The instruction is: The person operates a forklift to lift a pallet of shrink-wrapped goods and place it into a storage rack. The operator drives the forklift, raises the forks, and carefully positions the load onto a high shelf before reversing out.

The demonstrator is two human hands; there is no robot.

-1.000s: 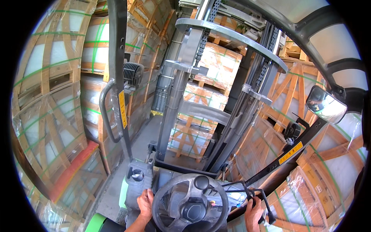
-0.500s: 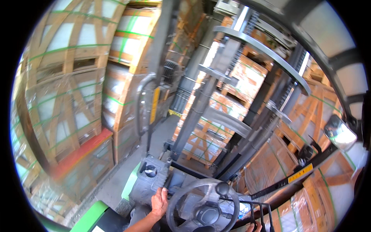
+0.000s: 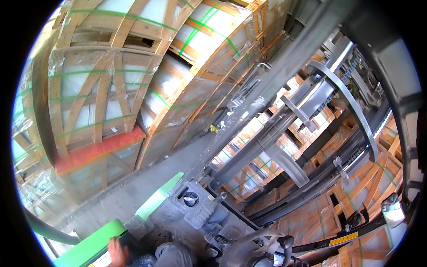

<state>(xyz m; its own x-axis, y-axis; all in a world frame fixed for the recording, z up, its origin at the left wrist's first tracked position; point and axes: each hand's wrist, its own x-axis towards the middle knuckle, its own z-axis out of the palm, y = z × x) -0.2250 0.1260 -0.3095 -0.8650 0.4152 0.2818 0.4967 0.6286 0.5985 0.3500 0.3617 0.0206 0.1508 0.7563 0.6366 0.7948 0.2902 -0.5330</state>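
Observation:
My left hand [image 3: 118,252] rests against the edge of the green body panel [image 3: 86,242] beside the seat. Its fingers lie upward along the panel and hold nothing that I can see. The forklift's steering wheel [image 3: 235,247] stands at the lower middle, carrying a black spinner knob [image 3: 286,242]. Neither hand is on the wheel. My right hand is out of view. Ahead of the wheel is the grey dashboard [image 3: 195,213], with a round switch [image 3: 191,199] in a recess.
Stacked wooden crates [image 3: 102,89] with green straps and plastic film line the left side, above a red beam [image 3: 100,151]. A grey floor strip [image 3: 155,180] runs alongside. The forklift mast [image 3: 267,142] rises ahead. More crates [image 3: 307,218] and a mirror [image 3: 393,210] are at right.
My left hand has moved from beside the dashboard lever back to the green panel. My right hand has left the view at the lower edge. The view has turned left.

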